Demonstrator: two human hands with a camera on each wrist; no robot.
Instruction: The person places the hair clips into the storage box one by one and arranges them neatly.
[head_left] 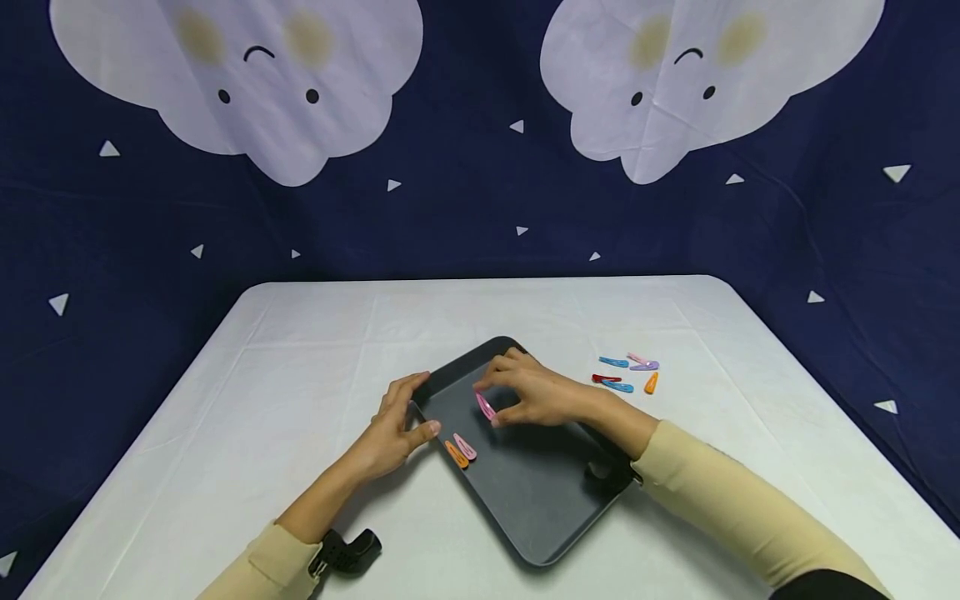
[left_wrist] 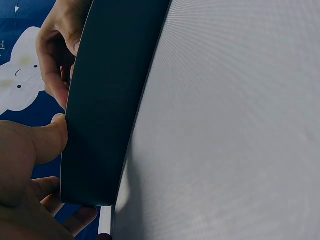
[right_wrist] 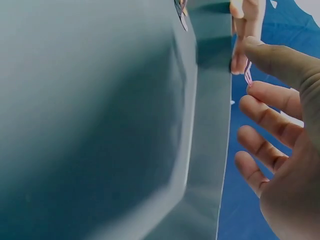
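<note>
My right hand (head_left: pixel 536 389) is over the dark grey tray (head_left: pixel 517 508), pinching a bright pink snap hair clip (head_left: pixel 485 406) between thumb and index finger. In the right wrist view the same hand (right_wrist: pixel 285 115) has the clip (right_wrist: pixel 248 73) at its fingertips, the other fingers spread. At the tray's left edge, my left hand (head_left: pixel 393 429) touches the rim with the thumb, its fingers extended along the outside. The left wrist view shows that thumb against the rim of the tray (left_wrist: pixel 110 115). An orange clip (head_left: pixel 457 455) and a light pink clip (head_left: pixel 465 447) lie side by side inside the tray.
Right of the tray, on the white-covered table (head_left: pixel 300 333), lie several more clips: blue ones (head_left: pixel 617 387), a red one (head_left: pixel 606 378), a purple one (head_left: pixel 645 366), a pink one and an orange one (head_left: pixel 651 383). A dark blue cloud-print cloth (head_left: pixel 465 225) hangs behind.
</note>
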